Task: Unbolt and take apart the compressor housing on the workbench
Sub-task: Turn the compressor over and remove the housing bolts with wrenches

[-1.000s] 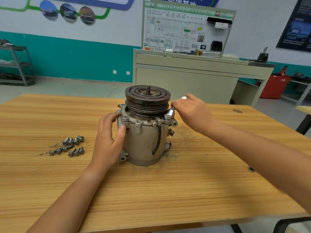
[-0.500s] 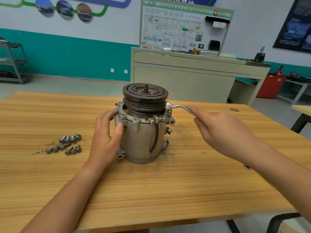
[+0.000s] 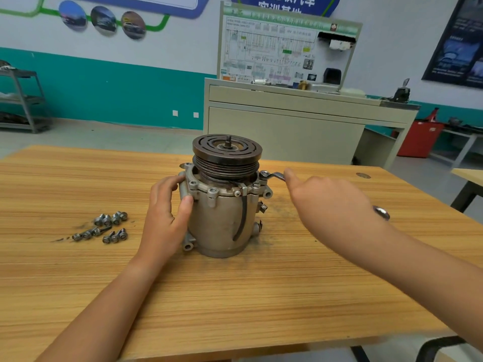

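A grey metal compressor housing [image 3: 222, 220] stands upright mid-bench, with a dark grooved pulley [image 3: 226, 152] on top and bolts around its flange. My left hand [image 3: 164, 218] grips its left side, thumb across the front. A ring wrench [image 3: 271, 175] sits on a bolt at the flange's right edge. My right hand [image 3: 326, 202] holds the wrench's handle, which runs under my palm; its far end [image 3: 381, 212] shows beyond my wrist.
Several removed bolts [image 3: 104, 227] lie in a loose group on the wooden bench [image 3: 235, 296] left of the housing. Dark grime marks the wood by the housing's right. A beige cabinet with a wiring panel [image 3: 287, 121] stands behind the bench.
My right hand has swung the wrench handle from the housing's back towards the right and nearer me. My left hand has kept its hold on the housing.
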### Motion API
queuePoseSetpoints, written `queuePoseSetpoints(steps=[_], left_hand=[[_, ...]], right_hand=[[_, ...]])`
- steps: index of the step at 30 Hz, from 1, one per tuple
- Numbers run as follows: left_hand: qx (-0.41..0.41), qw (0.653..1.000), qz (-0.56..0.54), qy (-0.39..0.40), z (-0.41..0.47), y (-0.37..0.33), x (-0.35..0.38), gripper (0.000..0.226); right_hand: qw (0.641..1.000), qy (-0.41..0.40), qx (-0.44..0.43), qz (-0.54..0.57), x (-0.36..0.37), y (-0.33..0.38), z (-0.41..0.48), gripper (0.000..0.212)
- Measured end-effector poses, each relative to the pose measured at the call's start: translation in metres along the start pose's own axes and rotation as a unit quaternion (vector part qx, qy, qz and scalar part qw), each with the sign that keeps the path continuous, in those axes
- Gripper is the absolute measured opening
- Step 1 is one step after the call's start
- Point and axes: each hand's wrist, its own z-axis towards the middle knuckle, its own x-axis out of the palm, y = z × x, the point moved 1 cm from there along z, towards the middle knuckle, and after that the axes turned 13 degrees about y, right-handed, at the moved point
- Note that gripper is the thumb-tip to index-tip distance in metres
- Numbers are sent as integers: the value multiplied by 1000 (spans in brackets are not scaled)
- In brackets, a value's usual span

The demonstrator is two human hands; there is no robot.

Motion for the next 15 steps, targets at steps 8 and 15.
queuePoseSetpoints(steps=[8, 15], left_hand=[[-1, 1000, -2, -2, 0, 1, 0, 50], [-5, 1000, -4, -5, 0, -1, 1, 48]], right_hand=[[998, -13, -19, -66, 1, -4, 8, 59], [994, -87, -37, -52, 24, -44, 67, 34]])
